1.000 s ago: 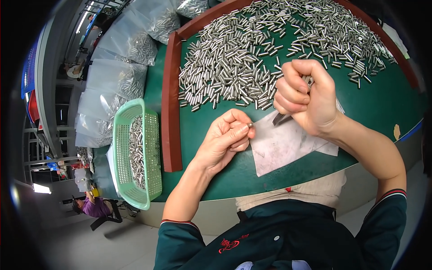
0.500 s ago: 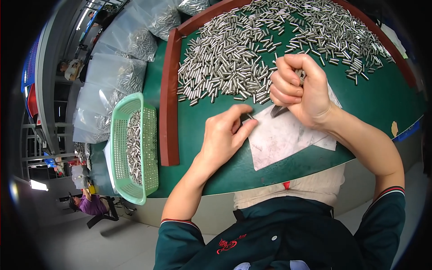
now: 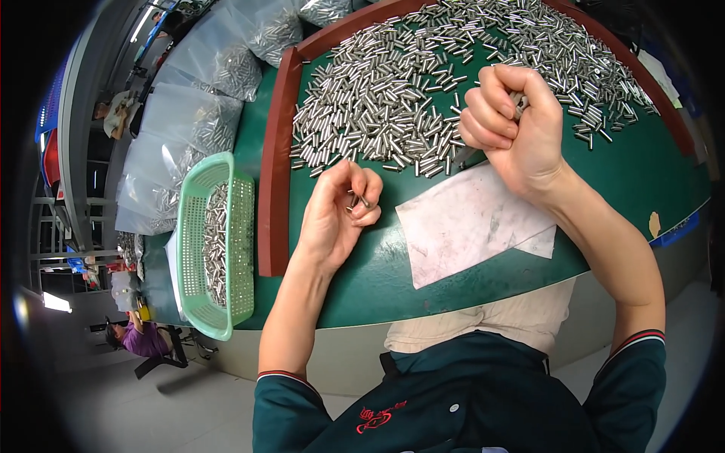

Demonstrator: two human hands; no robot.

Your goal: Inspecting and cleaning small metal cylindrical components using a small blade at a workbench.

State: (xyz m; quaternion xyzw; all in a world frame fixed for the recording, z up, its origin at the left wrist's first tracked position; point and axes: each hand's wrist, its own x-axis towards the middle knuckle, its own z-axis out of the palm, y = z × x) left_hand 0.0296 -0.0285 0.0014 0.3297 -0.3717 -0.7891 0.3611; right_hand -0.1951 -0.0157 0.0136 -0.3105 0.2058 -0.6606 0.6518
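Pins [image 3: 365,201] resting within curled left grip [image 3: 340,210], right grip [image 3: 517,132] clenching partly hidden grey tool [image 3: 465,155], loose pin heap [image 3: 377,106] lying beyond both on green worktop [image 3: 362,275], smudged white sheet [image 3: 464,226] lying nearer

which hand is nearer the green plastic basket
Left: the left hand is right of the green plastic basket, across the red rail; the right hand is much farther right, by the metal pins.

L hand [image 3: 336,205] curled, R hand [image 3: 521,136] fisted
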